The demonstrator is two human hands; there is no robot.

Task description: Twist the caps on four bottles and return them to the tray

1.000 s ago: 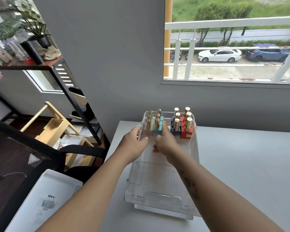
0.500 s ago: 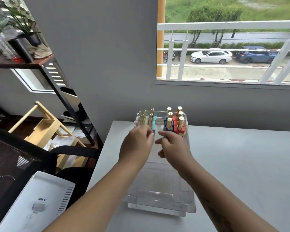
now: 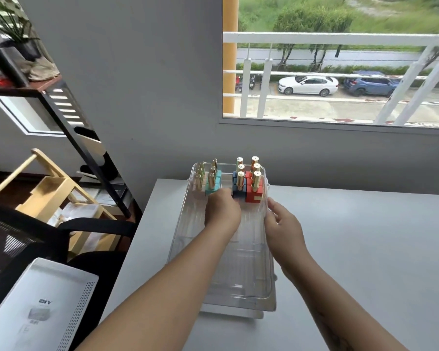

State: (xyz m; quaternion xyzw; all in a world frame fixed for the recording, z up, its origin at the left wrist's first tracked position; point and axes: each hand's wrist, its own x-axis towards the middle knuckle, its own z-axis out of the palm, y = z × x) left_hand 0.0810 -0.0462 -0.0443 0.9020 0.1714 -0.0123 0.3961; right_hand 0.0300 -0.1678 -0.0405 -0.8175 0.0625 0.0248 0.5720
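A clear plastic tray lies lengthwise on the white table. At its far end stand small square bottles with tall gold caps: clear ones, teal ones, navy ones and red ones. My left hand is inside the tray, right in front of the teal and navy bottles, with its fingers curled away from me and hidden. My right hand rests at the tray's right wall with fingers loosely apart and nothing in it.
The table runs to the grey wall under a window. A black mesh chair and a white box sit at the left. A black shelf and a wooden rack stand behind them.
My left hand has moved from the tray's left rim into the tray, up to the bottles. My right hand has moved from the tray's middle out to its right wall.
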